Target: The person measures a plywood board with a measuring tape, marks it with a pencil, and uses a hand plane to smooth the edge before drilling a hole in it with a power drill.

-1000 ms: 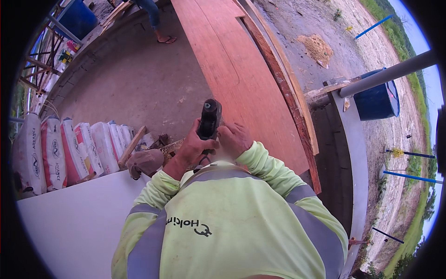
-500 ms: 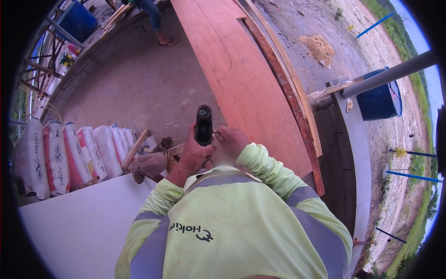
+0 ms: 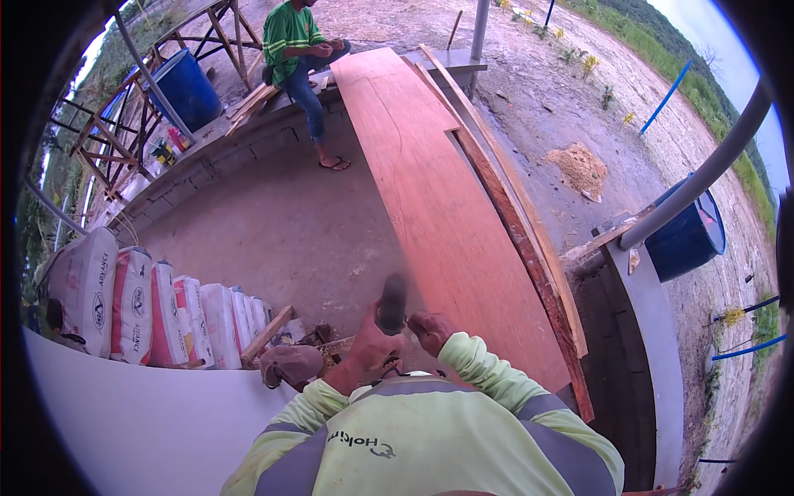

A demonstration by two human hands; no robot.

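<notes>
My left hand (image 3: 373, 345) is wrapped round a dark, oblong object (image 3: 392, 304) with a rounded end, held upright in front of my chest. Blur hides its details, so its kind is unclear. Close by on the right, my right hand (image 3: 432, 332) has its fingers pinched together; whatever they hold is too small to make out. The two hands are near each other, just left of a long reddish plywood sheet (image 3: 447, 223). Beside my left forearm lies a brownish, cap-like item (image 3: 291, 364).
Stacked cement bags (image 3: 132, 306) line the left, behind a white panel (image 3: 149, 422). Timber lengths (image 3: 517, 211) run along the plywood's right edge. A person in green (image 3: 289, 41) sits at the far end. Blue barrels (image 3: 187, 87) and a grey pole (image 3: 703, 169) stand around.
My view has tilted up, bringing the seated person into fuller sight. The dark object has turned, hiding its hollow face. My right hand remains pinched beside it.
</notes>
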